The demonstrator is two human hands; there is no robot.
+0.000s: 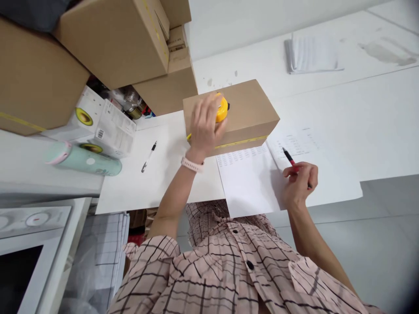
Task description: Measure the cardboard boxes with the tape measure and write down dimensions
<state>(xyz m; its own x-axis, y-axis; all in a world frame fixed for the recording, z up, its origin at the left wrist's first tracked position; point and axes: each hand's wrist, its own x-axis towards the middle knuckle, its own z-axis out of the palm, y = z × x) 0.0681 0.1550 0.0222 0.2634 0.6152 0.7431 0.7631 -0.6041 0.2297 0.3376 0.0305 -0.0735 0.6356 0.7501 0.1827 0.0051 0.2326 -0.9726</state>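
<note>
My left hand (206, 124) is closed around a yellow tape measure (222, 109) on top of a brown cardboard box (247, 102). A bit of yellow shows by the box's left edge, beside my wrist. Yellow tape runs along the box's near side. In my right hand (301, 183) a red and black pen (290, 158) is gripped, its tip pointing away over a printed sheet (314, 161). Another printed sheet (245, 183) lies partly under the box's near side and hangs over the table edge.
A clear pen with a black cap (149, 156) lies on the white table (170, 174). At left are a mint bottle (88, 160), white cartons with avocado pictures (111, 126) and stacked cardboard boxes (114, 39). A pile of folded papers (312, 52) sits at the back right.
</note>
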